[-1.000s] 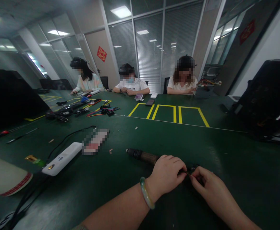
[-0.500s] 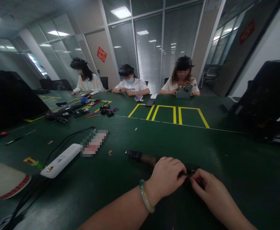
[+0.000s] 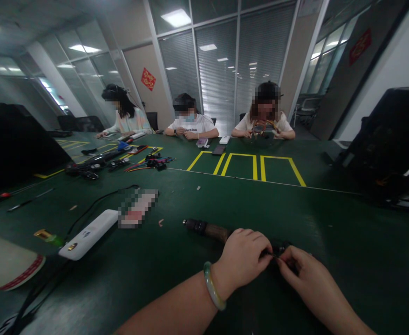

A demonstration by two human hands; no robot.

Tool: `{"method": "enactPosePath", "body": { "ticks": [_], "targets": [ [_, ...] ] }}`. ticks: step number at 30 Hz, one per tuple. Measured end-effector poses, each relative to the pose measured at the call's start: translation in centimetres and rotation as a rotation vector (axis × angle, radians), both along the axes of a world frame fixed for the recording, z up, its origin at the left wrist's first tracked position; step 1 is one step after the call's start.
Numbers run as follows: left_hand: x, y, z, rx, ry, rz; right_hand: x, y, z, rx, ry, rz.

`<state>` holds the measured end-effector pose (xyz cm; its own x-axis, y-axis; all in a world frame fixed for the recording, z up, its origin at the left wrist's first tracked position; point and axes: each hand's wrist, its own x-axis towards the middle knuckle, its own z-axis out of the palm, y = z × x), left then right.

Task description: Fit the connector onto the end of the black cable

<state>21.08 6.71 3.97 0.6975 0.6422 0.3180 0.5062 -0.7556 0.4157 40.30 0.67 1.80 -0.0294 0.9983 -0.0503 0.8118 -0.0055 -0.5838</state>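
My left hand (image 3: 243, 255), with a green and yellow bangle (image 3: 212, 286) at the wrist, is closed in a pinch just right of the picture's middle. My right hand (image 3: 301, 271) pinches close beside it, fingertips almost meeting the left ones. Between them runs a thin dark piece (image 3: 273, 255), too small and too hidden to name. Behind my left hand lies a dark cylindrical tool (image 3: 207, 230) with a brown translucent body and a narrow metal tip pointing left; its other end is mostly covered by the hands.
To the left are a white power bank (image 3: 89, 234), a blurred phone (image 3: 139, 208), a small green bottle (image 3: 51, 237) and a pale cup (image 3: 7, 260). Cables and wires (image 3: 155, 161) lie farther back. Black monitors (image 3: 389, 149) flank the green table (image 3: 176, 279). Three people sit opposite.
My hands have hardly moved and keep their pinch. Opposite on the right, a person has lowered the grey flat thing they held up and bends lower with hands apart.
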Motion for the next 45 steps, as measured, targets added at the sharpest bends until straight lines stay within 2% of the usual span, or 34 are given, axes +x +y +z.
{"method": "enactPosePath", "body": {
  "ticks": [18, 31, 45],
  "targets": [
    [0.13, 0.06, -0.07, 0.013, 0.020, 0.017, -0.38, -0.22, 1.00, -0.030, 0.008, -0.017],
    [0.10, 0.04, 0.12, 0.009, 0.027, 0.014, -0.10, -0.07, 0.25, 0.002, 0.023, -0.012],
    [0.10, 0.03, 0.18, 0.017, 0.062, 0.016, -0.20, -0.15, 0.34, 0.016, 0.026, -0.020]
  ]
}}
